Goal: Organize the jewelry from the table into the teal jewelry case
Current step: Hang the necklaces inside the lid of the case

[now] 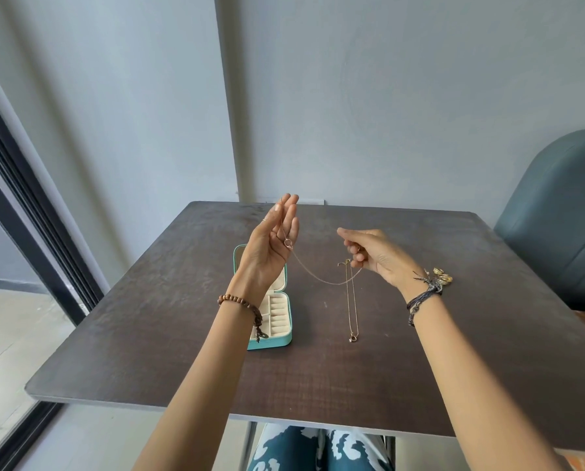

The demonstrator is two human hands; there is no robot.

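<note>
1. Dark brown surface [182, 334], wood-grained, with rounded corners, set against a grey wall.
2. Teal jewelry case [273, 339] lying open at left of centre on the surface; cream lining, a row of ring rolls [279, 316] along the right side of the near half, small compartments to their left partly hidden behind the left forearm. Far half, the lid, mostly hidden behind the left hand.
3. Thin gold chain [321, 278] strung in the air between the two hands, sagging in a shallow curve above the surface, with a small ring-shaped pendant [287, 243] at the left end.
4. Left hand [273, 244] raised, palm turned toward the camera, fingers straight and pointing up, the chain draped over them and the pendant hanging against the palm.
5. Right hand [372, 253] raised right of centre, fingers curled, pinching the other end of the chain.
6. Second gold necklace [352, 300] lying flat on the surface right of the case, stretched near to far in a narrow doubled line, small round pendant at its near end, clasp at the far end.
7. Small pile of gold jewelry [441, 276] on the surface just behind the right wrist; single pieces too small to tell.
8. Brown bead bracelet [240, 300] on the left wrist, dark cord bracelets [425, 294] on the right.
</note>
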